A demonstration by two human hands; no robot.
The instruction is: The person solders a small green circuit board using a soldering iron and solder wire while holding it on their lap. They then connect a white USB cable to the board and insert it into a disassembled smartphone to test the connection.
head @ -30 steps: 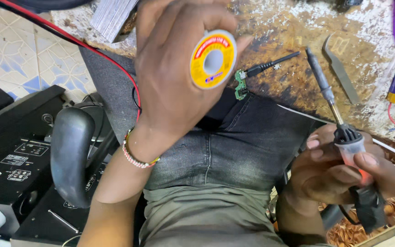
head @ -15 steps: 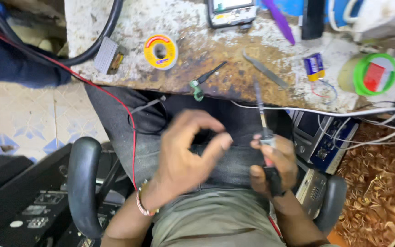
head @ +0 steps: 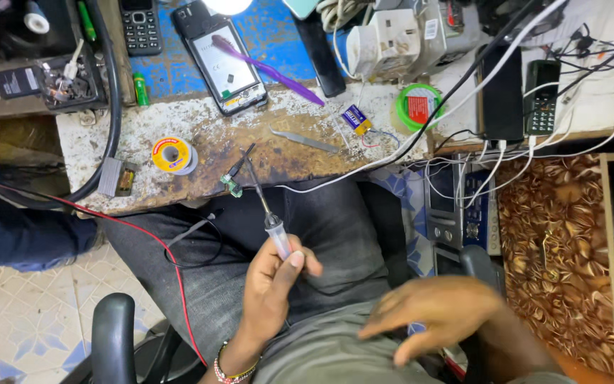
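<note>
My left hand (head: 273,284), a beaded bracelet at its wrist, is closed on the handle of a soldering iron (head: 264,206). The iron's thin tip points up toward a small green circuit board (head: 234,187) at the bench's front edge. My right hand (head: 435,313) hovers blurred over my lap with fingers spread, holding nothing. A yellow solder spool (head: 172,154) lies on the worn bench (head: 200,178), left of the board. Metal tweezers (head: 305,140) lie to the right.
Farther back lie an opened phone (head: 225,60), a purple pry tool (head: 271,71), a green tape roll (head: 418,107) and a white power adapter (head: 385,43) with many cables. A red wire (head: 158,242) crosses my lap. A chair armrest (head: 113,334) stands at lower left.
My left hand set the solder spool on the bench and came back to my lap. The soldering iron passed from my right hand to my left. The view tilted up.
</note>
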